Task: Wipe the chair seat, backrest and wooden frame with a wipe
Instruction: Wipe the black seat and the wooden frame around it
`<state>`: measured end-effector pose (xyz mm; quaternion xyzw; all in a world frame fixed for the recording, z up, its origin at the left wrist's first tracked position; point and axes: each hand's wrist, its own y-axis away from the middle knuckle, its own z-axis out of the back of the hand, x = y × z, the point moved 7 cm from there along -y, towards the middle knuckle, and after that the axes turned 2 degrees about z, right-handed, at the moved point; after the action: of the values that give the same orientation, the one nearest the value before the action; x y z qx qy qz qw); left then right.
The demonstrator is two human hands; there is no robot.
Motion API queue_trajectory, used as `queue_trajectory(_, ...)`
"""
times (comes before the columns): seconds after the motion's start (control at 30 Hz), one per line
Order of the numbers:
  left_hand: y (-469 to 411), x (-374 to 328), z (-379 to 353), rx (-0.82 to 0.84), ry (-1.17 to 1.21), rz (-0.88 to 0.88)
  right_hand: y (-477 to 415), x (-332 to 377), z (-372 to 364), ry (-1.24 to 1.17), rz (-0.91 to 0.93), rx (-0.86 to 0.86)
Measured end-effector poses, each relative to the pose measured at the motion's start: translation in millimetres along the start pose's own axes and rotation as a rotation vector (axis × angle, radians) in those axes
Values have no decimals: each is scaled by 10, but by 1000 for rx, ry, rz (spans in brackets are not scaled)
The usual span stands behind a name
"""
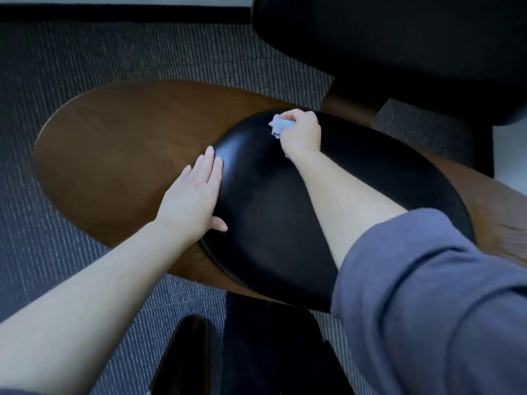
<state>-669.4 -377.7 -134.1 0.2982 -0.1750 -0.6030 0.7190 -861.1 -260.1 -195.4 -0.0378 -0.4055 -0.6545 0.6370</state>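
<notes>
1. All around lies the grey striped carpet (85, 67). It has lots of open room on the left and at the far side.
2. Next is a big black padded shape (399, 52) at the top right. It stands close behind the chair and blocks that side. I cannot tell if it is the backrest.
3. The brown wooden frame (114, 138) is wide and round. Its bare part sticks out to the left of the seat, and nothing lies on it.
4. The black seat (271, 209) sits on the wood. Its round rim shows on the left, the far side and the right.
5. A blue-grey sleeve (427, 295) and a bare arm lie across the seat and hide part of its near right side.
6. Two dark shapes (271, 352) are on the floor just by the near rim. I cannot tell what they are.
7. The left hand (194, 195) lies flat on the left rim of the seat, fingers straight and close together. It holds nothing.
8. The right hand (302, 135) is at the far rim, fingers curled tight round the wipe.
9. The wipe (279, 126) is pale and scrunched up. It pokes out of the fist and touches the seat.
</notes>
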Motion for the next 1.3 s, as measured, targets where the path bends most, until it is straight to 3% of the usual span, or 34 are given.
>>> queue_trajectory(0.13,22,11,8,25,29,4,658,48,-228,-66,181,200)
queue_trajectory(0.27,48,4,63,97,13,-3,1574,-440,-323,-157,276,348)
queue_trajectory(0.43,83,81,93,142,-95,-21,1737,-313,-126,-25,193,699)
queue_trajectory(0.5,101,144,83,121,-184,-13,1412,-57,89,-112,120,548)
queue_trajectory(0.63,117,244,52,56,-229,22,521,181,324,-238,39,18)
queue_trajectory(0.73,125,288,19,21,-242,57,60,152,213,-229,-83,-146)
queue_trajectory(0.83,113,299,-23,4,-227,70,-74,127,17,-97,-112,-54)
queue_trajectory(1.07,159,344,-5,-47,-202,53,810,343,-478,-7,299,254)
queue_trajectory(1.17,221,357,-4,-42,-214,32,1381,129,-482,-61,503,310)
queue_trajectory(1.3,311,362,-16,-17,-238,13,1972,-453,-358,146,622,458)
